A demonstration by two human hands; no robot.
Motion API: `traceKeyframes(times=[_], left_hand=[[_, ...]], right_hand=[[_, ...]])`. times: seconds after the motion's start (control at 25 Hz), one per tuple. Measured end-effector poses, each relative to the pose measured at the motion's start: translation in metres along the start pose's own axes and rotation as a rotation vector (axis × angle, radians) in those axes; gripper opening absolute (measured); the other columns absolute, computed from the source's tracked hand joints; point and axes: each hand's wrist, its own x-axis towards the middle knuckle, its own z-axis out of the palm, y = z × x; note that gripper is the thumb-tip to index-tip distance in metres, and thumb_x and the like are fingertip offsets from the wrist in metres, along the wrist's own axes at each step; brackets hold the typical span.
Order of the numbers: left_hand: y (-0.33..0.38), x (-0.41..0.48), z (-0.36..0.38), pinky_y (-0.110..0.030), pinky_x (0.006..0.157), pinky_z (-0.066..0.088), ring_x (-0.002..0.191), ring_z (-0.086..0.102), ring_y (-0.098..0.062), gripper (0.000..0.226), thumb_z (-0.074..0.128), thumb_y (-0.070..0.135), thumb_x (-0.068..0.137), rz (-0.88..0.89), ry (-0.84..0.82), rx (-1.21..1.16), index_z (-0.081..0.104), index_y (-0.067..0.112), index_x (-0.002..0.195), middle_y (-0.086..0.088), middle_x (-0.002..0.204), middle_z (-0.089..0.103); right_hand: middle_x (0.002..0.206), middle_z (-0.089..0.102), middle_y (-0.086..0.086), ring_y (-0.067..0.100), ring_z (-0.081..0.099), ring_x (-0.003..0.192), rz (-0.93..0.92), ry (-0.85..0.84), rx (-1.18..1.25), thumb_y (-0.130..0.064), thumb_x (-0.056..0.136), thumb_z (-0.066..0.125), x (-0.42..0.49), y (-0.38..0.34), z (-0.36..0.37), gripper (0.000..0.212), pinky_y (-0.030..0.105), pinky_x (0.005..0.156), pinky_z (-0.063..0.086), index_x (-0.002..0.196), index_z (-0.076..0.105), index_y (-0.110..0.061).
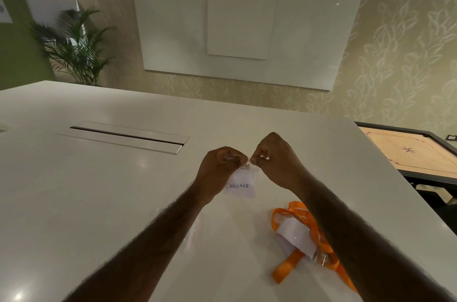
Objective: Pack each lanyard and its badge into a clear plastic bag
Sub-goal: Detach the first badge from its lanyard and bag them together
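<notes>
Orange ribbon lanyard [296,262] at 5 o'clock; your left hand [220,168] and right hand [277,160] pinch white CHROME paper badge [241,184] top, pre-bagging. Next: gather both for bagging.

**One head-worn camera, aimed forward and down**

I get a single wide-angle view, from the person's head. It looks forward and tilts down across the white table [99,178], whose far edge crosses the middle of the frame. Both forearms enter from 6 o'clock. The left hand [217,168] and right hand [279,163] pinch the badge [241,184] just below centre, close to the lens. The wall and its whiteboard [173,29] fill 12 o'clock, well beyond the table. A plant [79,54] sits at 10 o'clock and a game board [408,155] at 3 o'clock, both at the view's margins.
</notes>
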Motion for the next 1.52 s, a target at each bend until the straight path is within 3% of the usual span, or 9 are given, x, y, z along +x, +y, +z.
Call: traceKeyframes(times=[0.2,0.32,0.44,0.52,0.72,0.92,1.16,1.32,1.52], left_hand=[[-0.002,0.003,-0.002,-0.027,0.078,0.051,0.084,0.067,-0.009,0.012,0.065,0.013,0.092,0.029,-0.013,0.063,0.073,0.019,0.085,0.007,0.091,0.075],[-0.001,0.006,-0.003,-0.022,0.073,0.048,0.082,0.066,-0.008,0.012,0.067,0.013,0.090,0.046,-0.090,0.187,0.073,0.021,0.083,0.010,0.086,0.074],[0.003,0.006,-0.002,-0.008,0.065,0.042,0.072,0.062,0.004,0.008,0.070,0.014,0.088,0.091,-0.113,0.355,0.076,0.019,0.087,0.012,0.076,0.070],[0.003,0.006,-0.003,-0.007,0.065,0.040,0.073,0.058,0.007,0.007,0.071,0.015,0.088,0.153,-0.121,0.438,0.076,0.017,0.084,0.016,0.077,0.066],[0.005,0.003,-0.002,-0.010,0.066,0.038,0.075,0.055,0.004,0.020,0.069,0.012,0.088,0.185,-0.186,0.473,0.066,0.025,0.072,0.012,0.079,0.061],[0.007,-0.002,0.002,-0.004,0.070,0.038,0.079,0.057,0.007,0.017,0.059,0.006,0.093,0.203,-0.222,0.476,0.067,0.019,0.085,0.012,0.086,0.064],[0.007,-0.001,0.001,-0.009,0.068,0.041,0.078,0.059,0.005,0.017,0.055,0.009,0.092,0.123,-0.231,0.428,0.068,0.018,0.086,0.010,0.088,0.068],[0.009,0.001,0.001,-0.030,0.073,0.049,0.080,0.065,-0.013,0.005,0.073,0.019,0.081,0.067,-0.299,0.359,0.071,0.018,0.076,0.001,0.085,0.073],[0.010,0.001,-0.006,-0.032,0.074,0.048,0.077,0.063,-0.012,0.007,0.072,0.005,0.081,0.042,-0.311,0.219,0.067,0.009,0.078,-0.007,0.084,0.071]], right_hand=[[0.078,0.069,0.004,0.011,0.060,0.064,0.111,-0.076,0.222,-0.007,0.083,0.075,0.000,0.002,-0.007,0.014,0.022,0.054,0.043,0.090,0.066,-0.015],[0.073,0.067,-0.003,0.009,0.059,0.061,0.139,-0.087,0.180,-0.004,0.082,0.075,-0.001,0.003,-0.005,0.018,0.023,0.053,0.044,0.096,0.070,-0.015],[0.069,0.065,-0.011,0.000,0.058,0.058,0.106,-0.081,0.112,-0.004,0.082,0.074,-0.002,0.006,-0.002,0.009,0.010,0.052,0.040,0.086,0.076,-0.012],[0.071,0.067,-0.011,-0.004,0.060,0.062,0.113,-0.089,0.138,-0.005,0.083,0.074,-0.003,0.008,-0.003,0.008,0.009,0.054,0.042,0.083,0.077,-0.012],[0.075,0.073,-0.004,0.009,0.064,0.068,0.092,-0.183,0.110,-0.008,0.087,0.070,-0.004,0.007,-0.008,0.011,0.024,0.063,0.049,0.080,0.078,-0.012],[0.076,0.072,0.000,0.018,0.061,0.062,0.045,-0.218,0.003,-0.007,0.082,0.068,-0.002,0.005,-0.013,0.010,0.031,0.055,0.050,0.077,0.074,-0.013],[0.072,0.067,-0.008,0.008,0.060,0.059,0.021,-0.221,-0.050,-0.007,0.086,0.064,-0.003,0.005,-0.012,0.012,0.021,0.053,0.047,0.078,0.071,-0.013],[0.071,0.063,-0.011,0.008,0.058,0.061,0.034,-0.259,-0.073,-0.007,0.087,0.061,-0.005,0.007,-0.008,0.025,0.025,0.056,0.047,0.069,0.065,-0.024],[0.073,0.066,-0.010,0.005,0.057,0.062,0.045,-0.273,0.092,-0.006,0.083,0.073,-0.006,0.009,-0.013,0.010,0.019,0.055,0.044,0.082,0.072,-0.016]])
